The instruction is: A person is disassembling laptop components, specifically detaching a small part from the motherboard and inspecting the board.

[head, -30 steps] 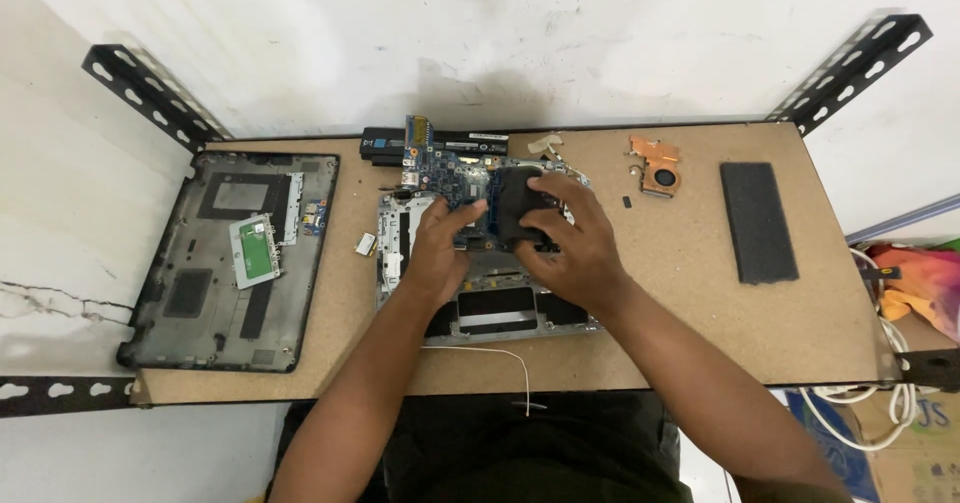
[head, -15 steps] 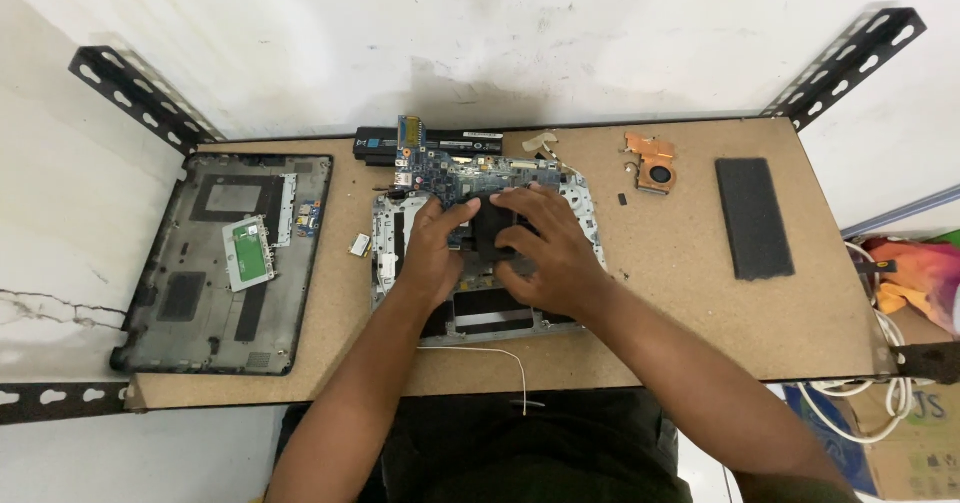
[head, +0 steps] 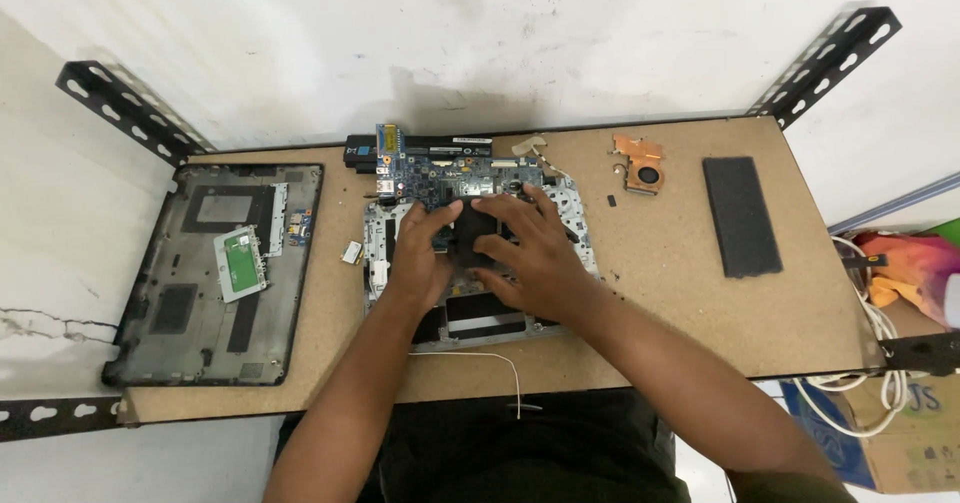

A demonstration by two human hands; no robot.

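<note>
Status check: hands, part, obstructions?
Left hand and right hand both grip the flat black rectangular component over the opened silver laptop chassis. Nothing blocking.

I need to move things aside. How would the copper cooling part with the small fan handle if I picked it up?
The copper cooling part looks thin and flat, so probably light and unlikely to roll. Its narrow copper arms might bend if squeezed. It lies loose on the board table, so a push would likely slide it.
</note>
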